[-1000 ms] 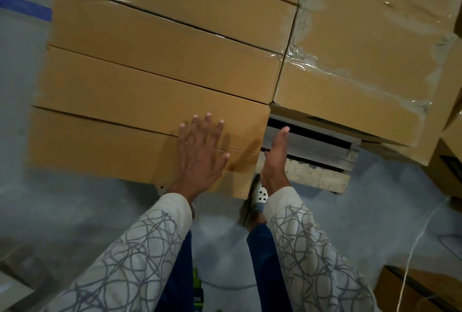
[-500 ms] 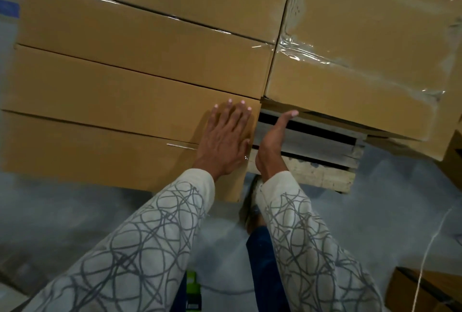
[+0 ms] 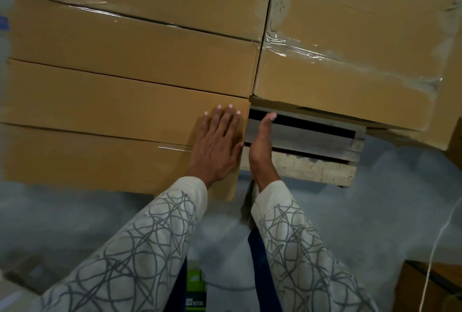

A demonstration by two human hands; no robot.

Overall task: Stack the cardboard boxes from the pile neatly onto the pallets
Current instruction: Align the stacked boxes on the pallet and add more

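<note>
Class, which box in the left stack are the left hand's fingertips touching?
The second box from the bottom: the left hand lies flat with its fingertips near that box's upper right corner. The boxes above it are untouched.

left hand flat, palm down, fingers straight and close together, right hand just beside it, turned on edge, pointing straight forward, both forearms stretched out ahead, pretty close together, in pale scribble-patterned sleeves

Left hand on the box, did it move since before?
Yes. The left hand slid right along the cardboard box, toward the box's end beside the wooden pallet.
</note>
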